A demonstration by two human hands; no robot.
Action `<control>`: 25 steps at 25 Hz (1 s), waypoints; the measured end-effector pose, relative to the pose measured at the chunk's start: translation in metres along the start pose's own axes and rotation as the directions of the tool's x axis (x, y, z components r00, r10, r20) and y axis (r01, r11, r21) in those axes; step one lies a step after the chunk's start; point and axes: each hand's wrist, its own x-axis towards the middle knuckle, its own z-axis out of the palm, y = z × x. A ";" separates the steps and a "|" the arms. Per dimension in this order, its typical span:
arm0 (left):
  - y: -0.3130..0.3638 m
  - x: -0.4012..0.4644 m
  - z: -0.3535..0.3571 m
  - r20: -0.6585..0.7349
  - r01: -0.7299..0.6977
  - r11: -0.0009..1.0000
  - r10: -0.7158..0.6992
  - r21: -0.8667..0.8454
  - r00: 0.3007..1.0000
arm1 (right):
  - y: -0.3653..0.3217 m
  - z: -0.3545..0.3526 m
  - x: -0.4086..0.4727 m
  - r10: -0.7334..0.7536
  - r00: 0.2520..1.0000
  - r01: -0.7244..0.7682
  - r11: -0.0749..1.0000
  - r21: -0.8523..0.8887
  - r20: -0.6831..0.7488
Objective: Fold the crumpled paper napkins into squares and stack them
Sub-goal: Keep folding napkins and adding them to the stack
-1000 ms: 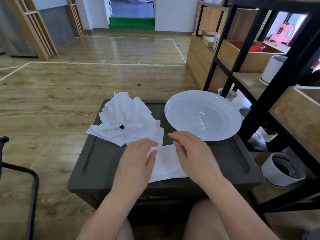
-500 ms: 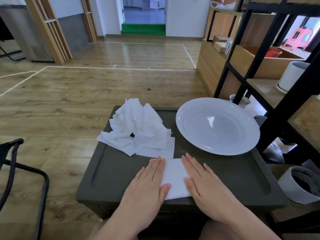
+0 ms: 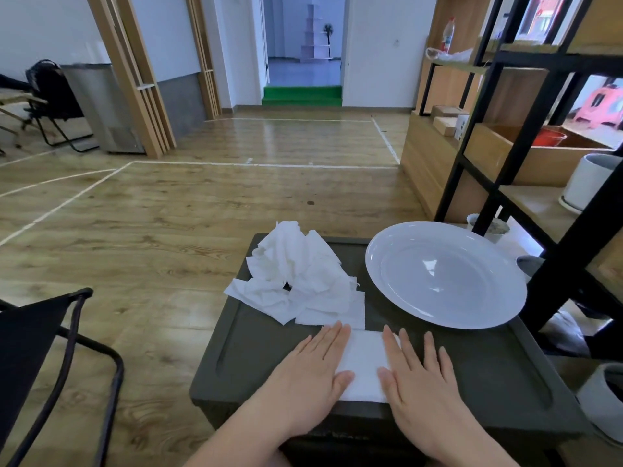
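A folded white napkin (image 3: 364, 362) lies flat near the front edge of the dark grey box lid (image 3: 256, 358). My left hand (image 3: 313, 369) presses its left side with straight fingers, palm down. My right hand (image 3: 421, 375) presses its right side the same way. Only the middle strip of the napkin shows between the hands. Behind them, a heap of crumpled white napkins (image 3: 300, 278) sits on the lid's far left part.
A large white plate (image 3: 445, 274) holds nothing and stands on the lid's right side, close to the right hand. A black metal shelf frame (image 3: 573, 237) rises at the right. A black chair (image 3: 40, 348) stands at the left. White pots (image 3: 603, 399) sit on the floor at right.
Both hands went from handling the napkin with bent fingers to lying flat on it, then slid slightly apart. The head camera tilted up, showing more of the room.
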 end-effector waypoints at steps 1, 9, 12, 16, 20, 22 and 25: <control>-0.003 0.000 -0.004 0.038 -0.019 1.000 0.019 -0.018 0.999 | -0.002 -0.001 -0.001 0.005 1.000 -0.005 1.000 -0.008 -0.011; -0.052 0.069 -0.073 -0.531 0.242 0.934 -0.069 0.263 0.844 | -0.002 -0.016 -0.011 0.014 0.988 0.056 0.895 0.443 -0.153; -0.067 0.097 -0.077 -0.371 0.396 0.794 -0.233 0.460 0.899 | 0.002 -0.019 -0.018 0.058 0.971 0.113 0.748 0.654 -0.233; -0.076 0.115 -0.075 -0.338 0.360 0.780 -0.203 0.512 0.919 | 0.006 -0.013 -0.019 0.022 0.960 0.188 0.688 0.701 -0.278; -0.062 0.098 -0.072 -0.569 0.088 0.981 0.025 0.171 0.822 | 0.011 -0.015 -0.016 0.090 0.960 0.158 0.604 0.781 -0.264; -0.043 0.077 -0.073 -0.609 -0.126 0.985 0.028 -0.119 0.793 | 0.009 -0.022 -0.009 0.124 0.938 0.191 0.599 0.778 -0.325; -0.015 0.050 -0.074 -0.468 -0.189 0.778 -0.149 -0.600 0.871 | -0.004 -0.051 0.008 0.153 0.927 0.229 0.495 0.839 -0.343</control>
